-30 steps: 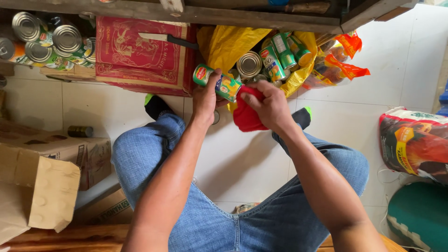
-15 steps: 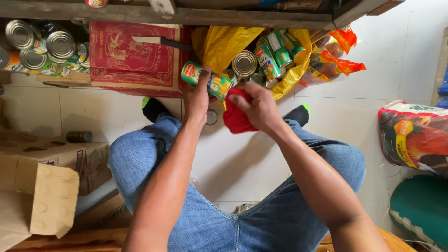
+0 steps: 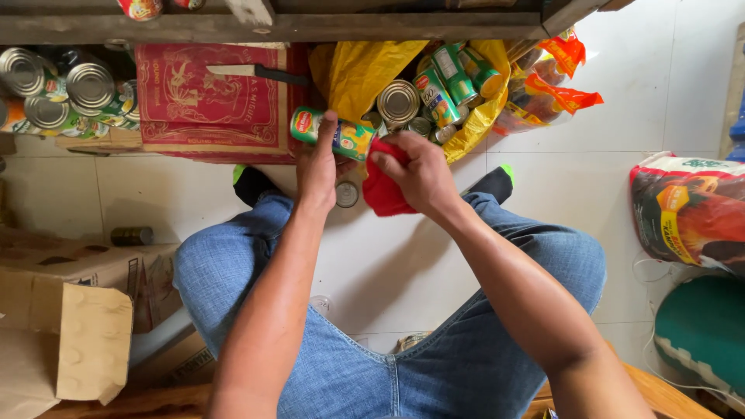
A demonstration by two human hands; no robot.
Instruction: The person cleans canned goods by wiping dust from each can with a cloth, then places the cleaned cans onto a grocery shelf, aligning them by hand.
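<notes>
My left hand (image 3: 318,163) grips a green-labelled tin can (image 3: 335,133) lying sideways, held over the white tiled floor between my knees. My right hand (image 3: 415,172) holds a red cloth (image 3: 382,194) pressed against the can's right end. Just beyond them a yellow plastic bag (image 3: 365,70) lies open with several more tin cans (image 3: 434,89) inside. A small round can (image 3: 347,194) stands on the floor under my hands.
A red box (image 3: 209,101) with a knife (image 3: 256,72) on top sits to the left, beside several stacked cans (image 3: 62,93). Cardboard boxes (image 3: 70,310) lie at lower left, orange snack packets (image 3: 559,85) and a printed sack (image 3: 691,209) at right.
Both hands with the can and cloth have shifted slightly up and left in the view; the cloth has moved along the can's right end.
</notes>
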